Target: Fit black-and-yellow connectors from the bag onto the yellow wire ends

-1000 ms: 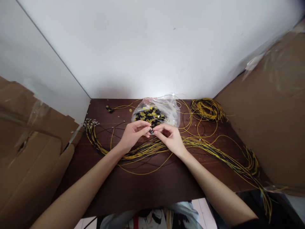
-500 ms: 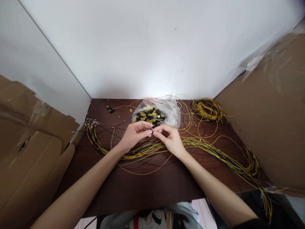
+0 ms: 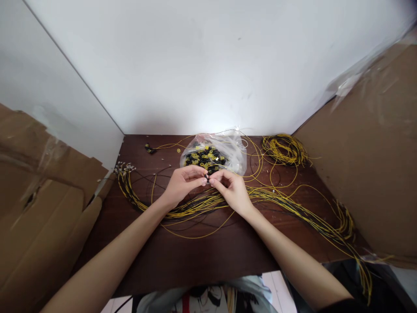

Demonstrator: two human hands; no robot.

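My left hand (image 3: 183,184) pinches a small black part (image 3: 207,176) between thumb and fingertips, just in front of a clear plastic bag. The fingertips of my right hand (image 3: 230,188) close on the same part from the other side. Its exact kind is too small to make out. Several black and yellow connector pieces (image 3: 203,157) fill the plastic bag (image 3: 237,163) behind my fingers. Below my hands a long bundle of yellow and black wires (image 3: 195,208) runs across the brown table (image 3: 192,261).
A coil of yellow and black wire (image 3: 285,150) lies at the back right. Black connectors (image 3: 150,149) on thin wire sit at the back left. Cardboard (image 3: 368,152) stands to the right, more cardboard (image 3: 48,191) to the left, and a white wall (image 3: 208,65) behind.
Both hands stay almost in place, still pinching the small black part. A little more of it shows between the fingertips, which have shifted slightly. The wires and bag look unchanged.
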